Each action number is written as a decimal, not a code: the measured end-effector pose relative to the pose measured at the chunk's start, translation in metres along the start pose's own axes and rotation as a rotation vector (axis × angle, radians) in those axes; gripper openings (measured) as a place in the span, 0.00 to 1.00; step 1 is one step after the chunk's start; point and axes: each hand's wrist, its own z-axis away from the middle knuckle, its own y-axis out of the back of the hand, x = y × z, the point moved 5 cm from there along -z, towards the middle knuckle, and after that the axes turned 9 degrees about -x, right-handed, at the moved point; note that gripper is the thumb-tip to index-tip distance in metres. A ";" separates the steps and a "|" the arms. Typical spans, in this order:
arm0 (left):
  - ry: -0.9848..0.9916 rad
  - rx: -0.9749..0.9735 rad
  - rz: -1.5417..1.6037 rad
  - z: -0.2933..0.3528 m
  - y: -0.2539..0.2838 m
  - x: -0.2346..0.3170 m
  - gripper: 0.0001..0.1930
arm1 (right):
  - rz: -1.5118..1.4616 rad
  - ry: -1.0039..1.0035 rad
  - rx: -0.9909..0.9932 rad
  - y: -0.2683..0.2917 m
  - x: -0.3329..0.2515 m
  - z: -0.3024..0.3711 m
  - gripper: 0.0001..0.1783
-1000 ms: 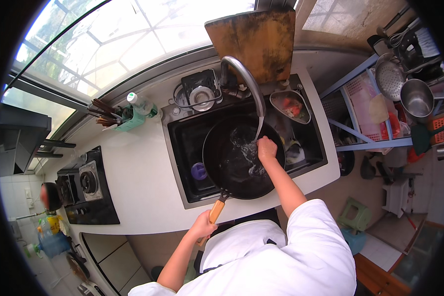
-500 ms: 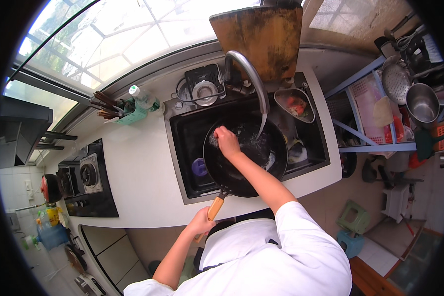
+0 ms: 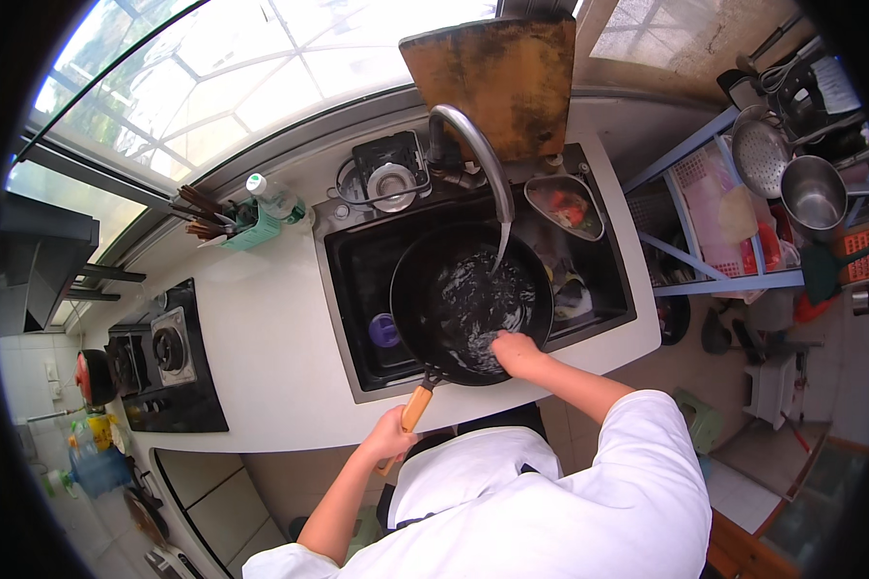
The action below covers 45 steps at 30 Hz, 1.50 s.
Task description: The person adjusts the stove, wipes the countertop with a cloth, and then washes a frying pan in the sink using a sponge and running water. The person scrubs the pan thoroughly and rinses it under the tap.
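A black wok (image 3: 413, 280) sits in the dark sink (image 3: 352, 280), with moving water in its bowl. My left hand (image 3: 388, 436) is closed around its wooden handle (image 3: 416, 409), which points toward my body. Inside the near right part of the wok is my right hand (image 3: 518, 355), fingers curled and pressed down at the water; whatever they hold is hidden. A thin stream runs into the wok from the curved metal faucet (image 3: 492, 164). A purple round item (image 3: 384, 330) lies in the sink, left of the wok.
Behind the sink leans a wooden cutting board (image 3: 492, 87). A strainer basket (image 3: 567, 206) with red scraps hangs at the sink's back right corner. A chopstick holder (image 3: 253, 232) and a plastic bottle (image 3: 278, 200) stand by the window. Further left is a gas stove (image 3: 171, 352); a blue rack (image 3: 724, 286) stands right.
My right hand has moved from the wok's far left wall to its near right side. The water in the wok is more stirred up. My left hand keeps its grip on the handle.
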 end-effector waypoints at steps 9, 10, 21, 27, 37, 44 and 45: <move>0.036 0.016 -0.014 0.000 0.001 -0.002 0.21 | -0.322 0.179 0.718 0.106 -0.067 -0.135 0.04; 0.037 0.006 -0.026 -0.001 0.002 0.001 0.21 | -0.158 0.151 0.815 0.117 -0.042 -0.146 0.03; 0.030 -0.002 0.004 0.000 -0.001 0.005 0.22 | 0.373 -0.253 0.277 0.020 0.080 -0.017 0.09; 0.021 0.000 0.001 0.003 -0.001 0.008 0.21 | -0.447 0.429 0.086 0.020 -0.064 -0.014 0.09; 0.040 0.020 -0.020 0.000 -0.002 0.005 0.19 | 0.162 -0.084 0.862 0.108 0.011 -0.140 0.06; 0.052 0.017 -0.008 0.002 -0.005 0.008 0.19 | 0.334 -0.350 0.352 0.005 0.064 -0.053 0.09; 0.054 0.007 -0.017 0.001 -0.006 0.009 0.19 | 0.284 -0.333 0.257 -0.010 0.055 -0.039 0.10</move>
